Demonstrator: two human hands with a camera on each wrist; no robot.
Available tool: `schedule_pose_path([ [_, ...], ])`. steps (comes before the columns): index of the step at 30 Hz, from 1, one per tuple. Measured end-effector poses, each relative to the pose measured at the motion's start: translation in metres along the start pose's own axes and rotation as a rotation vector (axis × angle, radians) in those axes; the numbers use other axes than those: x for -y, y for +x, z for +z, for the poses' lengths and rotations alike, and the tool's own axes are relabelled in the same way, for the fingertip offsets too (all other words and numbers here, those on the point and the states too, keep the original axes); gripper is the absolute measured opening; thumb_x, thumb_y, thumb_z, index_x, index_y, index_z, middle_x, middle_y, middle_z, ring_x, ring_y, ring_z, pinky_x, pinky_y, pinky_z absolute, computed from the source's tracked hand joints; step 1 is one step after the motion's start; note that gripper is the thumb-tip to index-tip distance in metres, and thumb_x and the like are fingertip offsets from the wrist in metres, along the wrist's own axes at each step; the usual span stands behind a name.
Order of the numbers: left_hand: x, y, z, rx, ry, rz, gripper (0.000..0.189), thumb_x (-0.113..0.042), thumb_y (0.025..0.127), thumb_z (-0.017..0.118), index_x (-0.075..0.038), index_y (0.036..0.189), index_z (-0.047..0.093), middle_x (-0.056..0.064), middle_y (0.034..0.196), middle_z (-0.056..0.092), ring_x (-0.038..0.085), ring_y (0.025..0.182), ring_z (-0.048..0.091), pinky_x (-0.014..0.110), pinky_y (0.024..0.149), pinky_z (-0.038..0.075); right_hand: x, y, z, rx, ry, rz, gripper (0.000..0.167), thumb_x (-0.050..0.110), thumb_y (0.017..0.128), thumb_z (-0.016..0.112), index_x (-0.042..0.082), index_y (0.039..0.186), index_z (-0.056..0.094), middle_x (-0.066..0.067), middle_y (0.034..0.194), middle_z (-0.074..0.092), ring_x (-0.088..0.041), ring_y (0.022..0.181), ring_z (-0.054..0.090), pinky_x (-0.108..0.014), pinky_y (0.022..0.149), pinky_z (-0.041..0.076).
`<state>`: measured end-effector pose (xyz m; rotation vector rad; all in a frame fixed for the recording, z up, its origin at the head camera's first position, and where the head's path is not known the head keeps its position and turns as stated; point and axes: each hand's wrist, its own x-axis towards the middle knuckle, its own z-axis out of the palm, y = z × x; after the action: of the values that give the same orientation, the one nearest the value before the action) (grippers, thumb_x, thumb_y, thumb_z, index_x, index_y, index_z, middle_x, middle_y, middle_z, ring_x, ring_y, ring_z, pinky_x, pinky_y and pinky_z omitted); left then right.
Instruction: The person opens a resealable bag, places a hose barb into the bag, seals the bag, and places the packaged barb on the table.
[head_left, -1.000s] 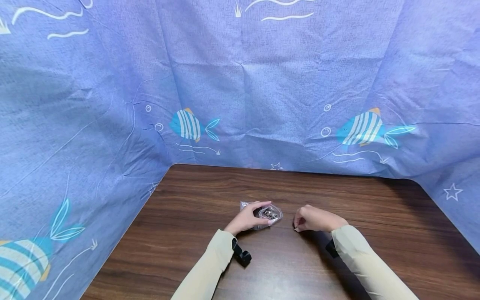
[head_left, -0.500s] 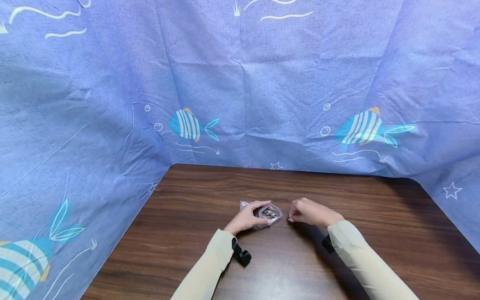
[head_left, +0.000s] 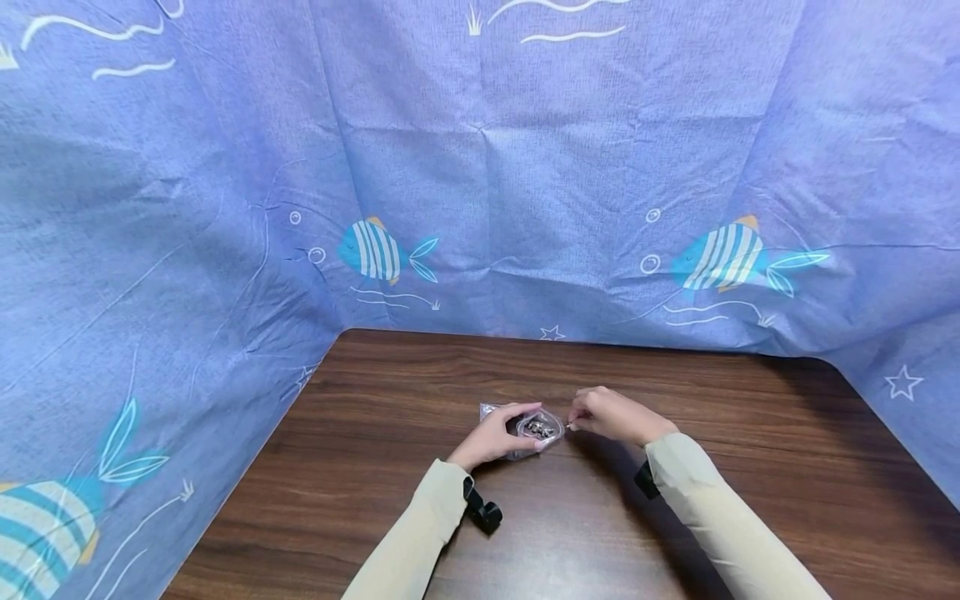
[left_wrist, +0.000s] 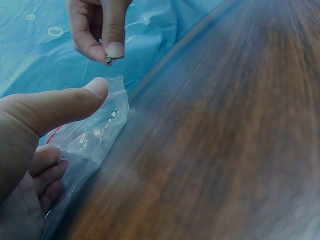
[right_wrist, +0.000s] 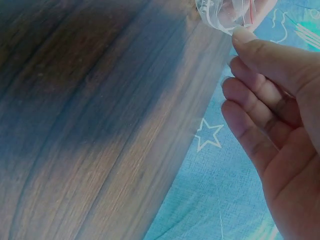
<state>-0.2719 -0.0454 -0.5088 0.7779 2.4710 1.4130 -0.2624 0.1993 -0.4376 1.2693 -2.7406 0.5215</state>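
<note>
A clear plastic zip bag (head_left: 558, 431) lies on the table with its mouth spread toward the right. Small shiny metal pieces (head_left: 539, 428) show inside it. My left hand (head_left: 495, 434) holds the bag, thumb on the near side and fingers on the far side. Just right of the bag's mouth is my right hand (head_left: 611, 414). It pinches a small brassy metal piece (left_wrist: 108, 60) between thumb and forefinger; its exact kind is too small to tell. In the left wrist view this piece is apart from the bag's edge.
The dark wooden table (head_left: 420, 375) extends around both hands. Behind it and at the left hangs a blue fish-print cloth (head_left: 555, 200). A black wrist strap with a camera (head_left: 483, 508) sits on the left wrist, low over the table.
My right hand has moved left and slightly away from me, bringing the small metal piece close to the bag's mouth. The left hand and bag have stayed in place.
</note>
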Motion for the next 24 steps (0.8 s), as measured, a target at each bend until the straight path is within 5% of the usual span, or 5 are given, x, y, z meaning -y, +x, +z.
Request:
schedule_pose_path([
  [24, -0.002, -0.001, -0.001, 0.003, 0.010, 0.011, 0.060, -0.027, 0.081, 0.078, -0.020, 0.136, 0.056, 0.004, 0.135, 0.058, 0.018, 0.121, 0.053, 0.031, 0.103, 0.040, 0.004, 0.019, 0.013, -0.026, -0.053, 0.063, 0.004, 0.006, 0.085, 0.070, 0.009, 0.083, 0.072, 0.003, 0.082, 0.065, -0.007, 0.074, 0.059, -0.024, 0.068, 0.053],
])
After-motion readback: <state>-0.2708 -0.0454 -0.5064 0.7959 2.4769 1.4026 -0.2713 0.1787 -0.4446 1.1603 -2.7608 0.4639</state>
